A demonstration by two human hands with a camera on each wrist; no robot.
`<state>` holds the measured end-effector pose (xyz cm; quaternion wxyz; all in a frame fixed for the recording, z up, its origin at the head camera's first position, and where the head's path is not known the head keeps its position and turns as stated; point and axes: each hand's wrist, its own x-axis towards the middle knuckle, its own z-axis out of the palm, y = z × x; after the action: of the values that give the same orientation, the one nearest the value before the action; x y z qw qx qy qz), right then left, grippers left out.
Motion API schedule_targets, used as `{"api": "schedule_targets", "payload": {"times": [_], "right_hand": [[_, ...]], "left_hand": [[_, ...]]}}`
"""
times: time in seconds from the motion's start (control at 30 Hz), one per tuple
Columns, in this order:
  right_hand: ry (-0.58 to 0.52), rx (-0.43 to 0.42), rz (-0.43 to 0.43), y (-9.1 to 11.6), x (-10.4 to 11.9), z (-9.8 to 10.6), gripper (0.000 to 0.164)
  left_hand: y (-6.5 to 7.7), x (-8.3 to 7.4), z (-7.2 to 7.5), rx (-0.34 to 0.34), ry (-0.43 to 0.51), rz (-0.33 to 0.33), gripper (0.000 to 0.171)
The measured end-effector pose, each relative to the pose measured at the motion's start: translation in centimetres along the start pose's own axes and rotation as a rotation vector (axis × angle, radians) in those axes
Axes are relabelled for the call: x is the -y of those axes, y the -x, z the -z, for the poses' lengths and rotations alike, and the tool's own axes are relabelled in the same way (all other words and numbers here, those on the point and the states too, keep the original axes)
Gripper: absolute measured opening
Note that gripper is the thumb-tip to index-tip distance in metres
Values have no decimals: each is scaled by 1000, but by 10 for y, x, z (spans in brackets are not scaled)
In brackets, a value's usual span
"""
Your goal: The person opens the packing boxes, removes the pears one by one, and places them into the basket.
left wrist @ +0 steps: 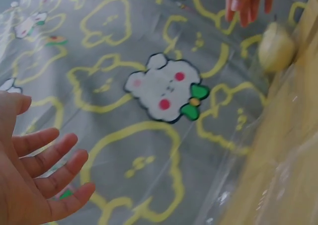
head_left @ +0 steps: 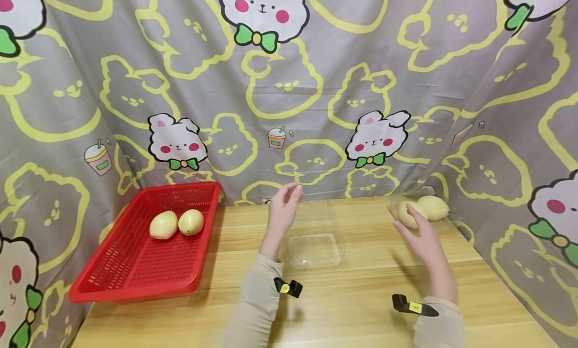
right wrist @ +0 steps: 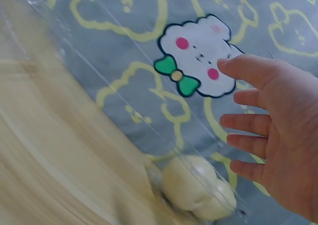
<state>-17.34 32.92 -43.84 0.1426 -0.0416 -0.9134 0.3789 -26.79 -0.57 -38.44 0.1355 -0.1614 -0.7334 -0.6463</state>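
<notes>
My left hand (head_left: pixel 285 202) is raised over the back of an open, clear plastic clamshell box (head_left: pixel 314 248) on the wooden table. Its fingers are loosely spread and nothing is in them, as the left wrist view shows. To the right, my right hand (head_left: pixel 423 236) hovers in front of two pale yellow pears (head_left: pixel 433 208) that sit in another clear plastic box (right wrist: pixel 155 180). In the right wrist view its fingers are extended, and the hand is apart from the pears. In the head view its fingertips overlap the nearer pear.
A red perforated plastic basket (head_left: pixel 135 289) stands at the left of the table (head_left: pixel 343 308), with two more pale yellow pears (head_left: pixel 163 224) inside. A grey curtain (head_left: pixel 311 97) with cartoon bears and rabbits hangs around the back and sides.
</notes>
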Motion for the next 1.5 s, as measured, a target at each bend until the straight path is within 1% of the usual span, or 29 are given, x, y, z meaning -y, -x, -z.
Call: {"api": "schedule_targets", "payload": {"times": [0.23, 0.4, 0.53, 0.67, 0.77, 0.83, 1.0, 1.17, 1.3, 1.4, 1.5], "right_hand": [[-1, -49, -54, 8, -10, 12, 76], [-1, -79, -64, 9, -16, 17, 75], [1, -82, -62, 6, -20, 21, 76], [36, -84, -50, 4, -28, 29, 75], [76, -84, -52, 1, -35, 36, 76], [100, -88, -42, -2, -40, 40, 78], [154, -123, 13, -11, -56, 49, 80], [177, -123, 13, -17, -76, 57, 81], [210, -124, -3, -21, -93, 65, 82], [222, -124, -22, -24, -103, 69, 83], [214, -99, -42, -27, -110, 73, 84]], "left_hand": [[7, 3, -37, 95, -9, 75, 37], [11, 6, -65, 155, -1, 139, 40], [15, 10, -90, 196, 16, 171, 41], [22, 10, -112, 255, 37, 215, 45], [27, 10, -125, 290, 50, 252, 47], [29, 11, -134, 298, 48, 275, 48], [31, 18, -153, 300, 59, 341, 51], [32, 20, -171, 310, 102, 394, 53], [33, 21, -186, 308, 166, 429, 53], [34, 24, -198, 300, 247, 455, 54], [35, 27, -210, 293, 323, 482, 54]]}}
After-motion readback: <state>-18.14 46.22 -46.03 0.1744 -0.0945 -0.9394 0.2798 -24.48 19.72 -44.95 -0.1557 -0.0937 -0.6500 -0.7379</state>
